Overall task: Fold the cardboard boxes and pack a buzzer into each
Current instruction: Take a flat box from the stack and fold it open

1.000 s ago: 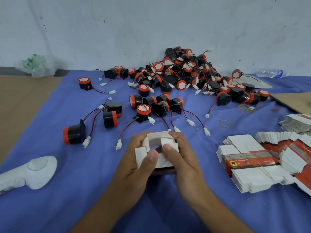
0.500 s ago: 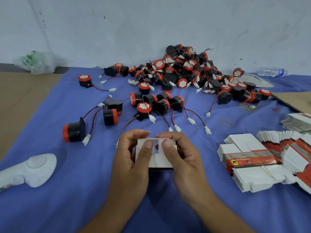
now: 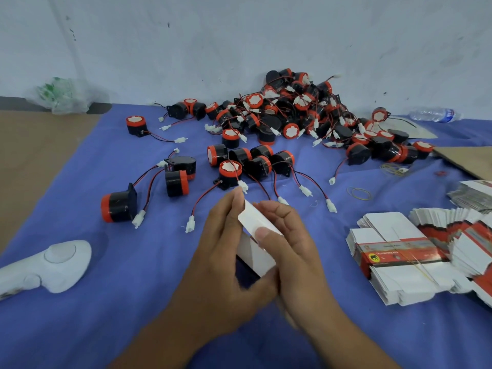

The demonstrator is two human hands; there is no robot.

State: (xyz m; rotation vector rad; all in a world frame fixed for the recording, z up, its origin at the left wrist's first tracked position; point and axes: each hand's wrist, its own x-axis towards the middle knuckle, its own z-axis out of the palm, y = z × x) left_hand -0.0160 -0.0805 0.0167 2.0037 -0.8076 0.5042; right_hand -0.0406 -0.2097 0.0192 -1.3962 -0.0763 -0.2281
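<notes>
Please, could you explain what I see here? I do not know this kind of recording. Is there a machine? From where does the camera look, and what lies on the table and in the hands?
There is no machine: a person works with bare hands. The camera is worn on the person's head and looks forward and down. The left hand and the right hand hold a white cardboard box between them, the right thumb on its flap. On the blue cloth lie a pile of black-and-red buzzers, bundles of flat boxes at the right, and a white plastic device at the left.
</notes>
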